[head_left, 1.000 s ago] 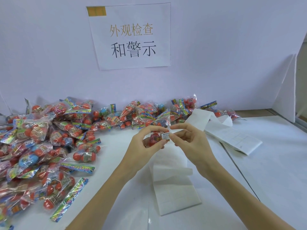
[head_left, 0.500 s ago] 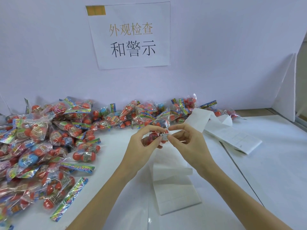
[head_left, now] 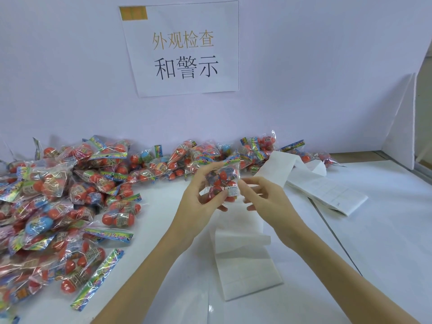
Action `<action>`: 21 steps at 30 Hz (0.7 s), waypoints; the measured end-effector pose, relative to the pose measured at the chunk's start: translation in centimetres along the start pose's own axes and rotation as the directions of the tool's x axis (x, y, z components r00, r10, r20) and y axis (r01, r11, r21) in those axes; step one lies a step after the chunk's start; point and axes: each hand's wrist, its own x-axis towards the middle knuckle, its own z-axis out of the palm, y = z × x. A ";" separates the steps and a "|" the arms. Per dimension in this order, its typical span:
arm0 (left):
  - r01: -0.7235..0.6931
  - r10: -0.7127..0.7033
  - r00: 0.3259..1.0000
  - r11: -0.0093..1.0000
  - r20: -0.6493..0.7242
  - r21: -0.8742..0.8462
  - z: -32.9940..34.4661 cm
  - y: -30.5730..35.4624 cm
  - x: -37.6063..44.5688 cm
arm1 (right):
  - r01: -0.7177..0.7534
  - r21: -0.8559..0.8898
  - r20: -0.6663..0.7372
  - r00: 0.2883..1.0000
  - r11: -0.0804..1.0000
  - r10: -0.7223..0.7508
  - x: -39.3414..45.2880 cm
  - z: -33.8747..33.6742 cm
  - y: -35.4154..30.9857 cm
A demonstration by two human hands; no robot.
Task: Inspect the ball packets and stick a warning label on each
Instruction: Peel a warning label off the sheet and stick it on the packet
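Note:
My left hand (head_left: 198,202) grips a clear ball packet (head_left: 223,177) of red balls, held upright above the table centre. A small white warning label (head_left: 232,190) sits on the packet's lower right corner. My right hand (head_left: 264,199) is just right of the packet with its fingers loosely curled; its fingertips are at the label's edge and hold nothing. A big heap of ball packets (head_left: 58,202) covers the table's left side and runs along the back wall.
A long white label backing strip (head_left: 243,260) lies folded under my hands and trails to the back right, where a label sheet (head_left: 332,192) lies. A paper sign (head_left: 184,47) hangs on the wall. A white divider panel (head_left: 402,127) stands at right.
The packet has been turned upright and raised, its header now on top. The label now sits stuck on the packet, and my right hand has drawn slightly away from it.

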 end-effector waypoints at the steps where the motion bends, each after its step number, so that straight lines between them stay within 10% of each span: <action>1: 0.000 0.000 1.000 1.000 0.003 -0.017 0.1 0.1 0.0 | -0.031 0.030 0.034 0.999 0.999 0.030 0.0 0.1 0.0; 10: -0.014 0.006 0.998 0.990 -0.057 -0.141 0.5 0.1 -0.1 | -0.276 0.549 0.295 0.947 0.789 0.125 0.1 -0.3 0.1; 21: 0.210 -0.230 0.973 0.923 -0.023 -0.321 -0.6 -0.5 0.6 | -0.253 0.522 0.314 0.945 0.814 0.093 0.5 -0.4 0.7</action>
